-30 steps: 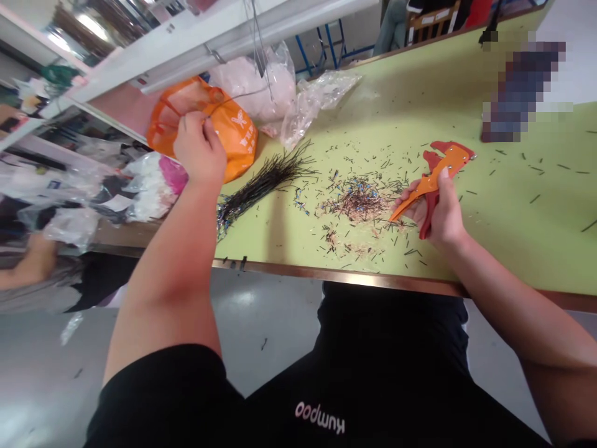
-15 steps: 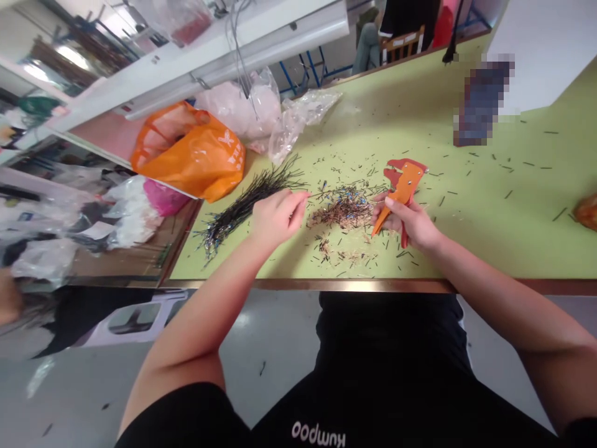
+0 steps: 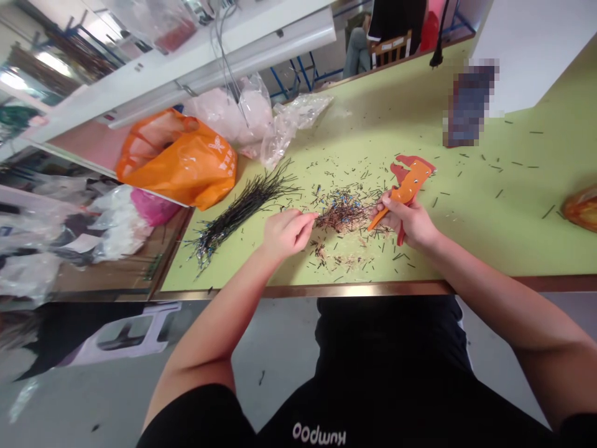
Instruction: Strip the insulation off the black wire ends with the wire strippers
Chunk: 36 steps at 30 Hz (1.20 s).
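Note:
My right hand (image 3: 415,224) is wrapped around the handles of an orange and red wire stripper (image 3: 411,182), its jaws pointing up and away from me. My left hand (image 3: 288,233) is closed in a pinch, with a thin dark wire at the fingertips; most of that wire is lost against the scraps behind it. Between the two hands lies a heap of short wire offcuts (image 3: 342,211), brown, black and blue, with coppery bits around it. Left of my left hand, a bundle of long black wires (image 3: 245,208) rests at a slant on the green table (image 3: 373,134).
An orange plastic bag (image 3: 186,158) and clear plastic bags (image 3: 291,121) lie behind the bundle, beneath a white shelf (image 3: 163,74). A white box-like block (image 3: 536,56) stands at the back right. Cut black pieces are scattered across the tabletop. A seated person (image 3: 359,50) is partly visible beyond.
My left hand has moved a little right and nearer to me, toward the heap. The wire stripper has shifted slightly right and tilted. The whole view has also moved slightly.

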{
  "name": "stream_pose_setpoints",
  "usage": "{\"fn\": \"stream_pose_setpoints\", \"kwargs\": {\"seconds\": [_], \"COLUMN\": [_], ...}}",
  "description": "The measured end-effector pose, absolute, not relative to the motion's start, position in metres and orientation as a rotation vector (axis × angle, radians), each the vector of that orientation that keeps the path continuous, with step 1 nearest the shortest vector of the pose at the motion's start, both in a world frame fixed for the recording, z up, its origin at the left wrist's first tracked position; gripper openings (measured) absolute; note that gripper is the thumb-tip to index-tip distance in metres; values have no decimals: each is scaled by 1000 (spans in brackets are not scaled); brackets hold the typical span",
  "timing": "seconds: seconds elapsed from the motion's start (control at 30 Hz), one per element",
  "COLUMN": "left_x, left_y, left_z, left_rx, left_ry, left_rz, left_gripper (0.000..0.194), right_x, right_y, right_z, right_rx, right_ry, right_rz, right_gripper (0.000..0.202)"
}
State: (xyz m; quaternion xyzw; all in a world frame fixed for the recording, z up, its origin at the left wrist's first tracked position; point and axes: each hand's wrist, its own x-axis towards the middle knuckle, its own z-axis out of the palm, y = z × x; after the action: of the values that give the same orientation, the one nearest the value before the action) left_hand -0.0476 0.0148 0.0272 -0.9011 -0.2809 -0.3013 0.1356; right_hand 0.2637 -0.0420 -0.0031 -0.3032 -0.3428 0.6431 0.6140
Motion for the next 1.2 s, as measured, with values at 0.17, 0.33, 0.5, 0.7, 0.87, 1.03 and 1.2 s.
{"fn": "stream_pose_setpoints", "kwargs": {"seconds": [0.17, 0.33, 0.5, 0.7, 0.87, 1.03, 1.2], "left_x": [-27, 11, 27, 12, -1, 0, 5], "left_y": [14, 18, 30, 39, 35, 26, 26], "left_z": [26, 23, 8, -10, -11, -8, -6], "left_rx": [-2675, -2792, -2796, -2684, -2732, -2742, -2746], "left_ry": [-909, -910, -922, -1086, -1198, -1137, -1030], "left_rz": [-738, -687, -761, -1052, -1102, -1203, -1231], "left_gripper": [30, 33, 37, 34, 37, 38, 37], "right_x": [258, 256, 261, 274, 279, 274, 273], "right_y": [-44, -42, -39, -35, -36, -42, -47], "right_z": [-5, -6, -6, -4, -2, -5, -9], "right_rx": [-779, -813, -909, -889, -841, -698, -615], "right_ry": [-901, -941, -949, -809, -800, -924, -967], "right_rz": [1362, 1280, 1186, 1259, 1692, 2067, 2203], "right_gripper": [36, 38, 39, 35, 50, 66, 67]}}
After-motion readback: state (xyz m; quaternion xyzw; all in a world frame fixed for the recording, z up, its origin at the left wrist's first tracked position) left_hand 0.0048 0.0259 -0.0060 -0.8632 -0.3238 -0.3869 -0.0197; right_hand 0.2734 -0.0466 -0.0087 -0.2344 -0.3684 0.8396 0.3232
